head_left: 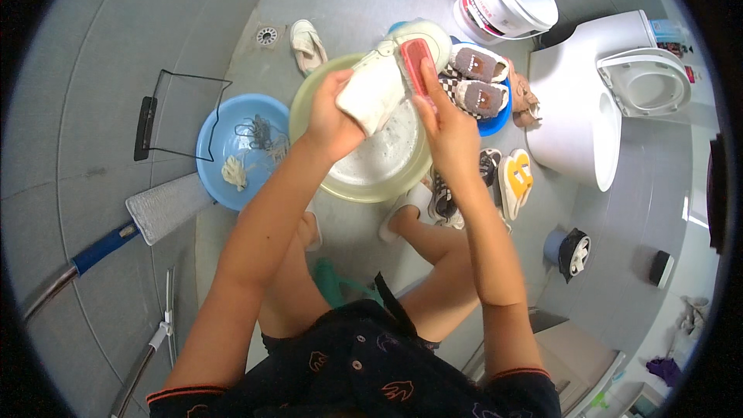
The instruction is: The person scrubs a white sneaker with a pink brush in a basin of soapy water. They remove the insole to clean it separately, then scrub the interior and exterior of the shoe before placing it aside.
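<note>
On the bathroom floor (348, 0), one pale green basin (364, 194) of suds sits just beside one light blue basin (220, 145). One white shoe (375, 97) is held over the suds, a second shoe (308, 46) rests beyond, and one red brush (419, 70) lies against the first. The left hand (334, 120) curls snugly around the white shoe; the right hand (450, 131) clasps the brush, index finger extended.

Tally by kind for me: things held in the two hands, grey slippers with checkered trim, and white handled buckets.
White shoe in the left hand: 1
Red scrubbing brush in the right hand: 1
Grey slippers with checkered trim: 2
White handled bucket: 1
Total: 5
</note>
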`<state>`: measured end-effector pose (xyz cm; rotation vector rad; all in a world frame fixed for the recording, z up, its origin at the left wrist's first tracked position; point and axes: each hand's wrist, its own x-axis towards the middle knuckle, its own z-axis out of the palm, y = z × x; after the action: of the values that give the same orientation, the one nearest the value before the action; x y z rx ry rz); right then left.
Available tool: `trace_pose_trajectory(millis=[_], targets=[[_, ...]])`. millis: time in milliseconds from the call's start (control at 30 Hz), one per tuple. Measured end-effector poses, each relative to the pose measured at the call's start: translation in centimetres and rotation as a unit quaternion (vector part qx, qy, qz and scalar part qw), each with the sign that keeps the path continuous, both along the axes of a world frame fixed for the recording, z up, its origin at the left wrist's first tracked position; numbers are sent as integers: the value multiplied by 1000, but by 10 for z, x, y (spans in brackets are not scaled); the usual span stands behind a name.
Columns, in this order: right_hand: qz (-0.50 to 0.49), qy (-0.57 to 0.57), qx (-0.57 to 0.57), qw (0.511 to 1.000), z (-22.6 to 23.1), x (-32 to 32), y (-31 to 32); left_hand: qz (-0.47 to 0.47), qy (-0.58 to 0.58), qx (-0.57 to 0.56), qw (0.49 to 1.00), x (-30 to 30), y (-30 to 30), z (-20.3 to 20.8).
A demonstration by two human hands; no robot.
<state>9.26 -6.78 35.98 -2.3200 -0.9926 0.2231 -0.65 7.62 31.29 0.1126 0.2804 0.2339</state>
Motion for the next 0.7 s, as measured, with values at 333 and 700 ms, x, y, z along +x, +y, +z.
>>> trace_pose_trajectory(millis=[333,700], targets=[[109,-89,-85,986,0,-44,-23,0,-134,-76,988,-8,6,-16],[65,-49,-94,992,2,-32,-20,26,-75,-60,995,-3,2,-17]])
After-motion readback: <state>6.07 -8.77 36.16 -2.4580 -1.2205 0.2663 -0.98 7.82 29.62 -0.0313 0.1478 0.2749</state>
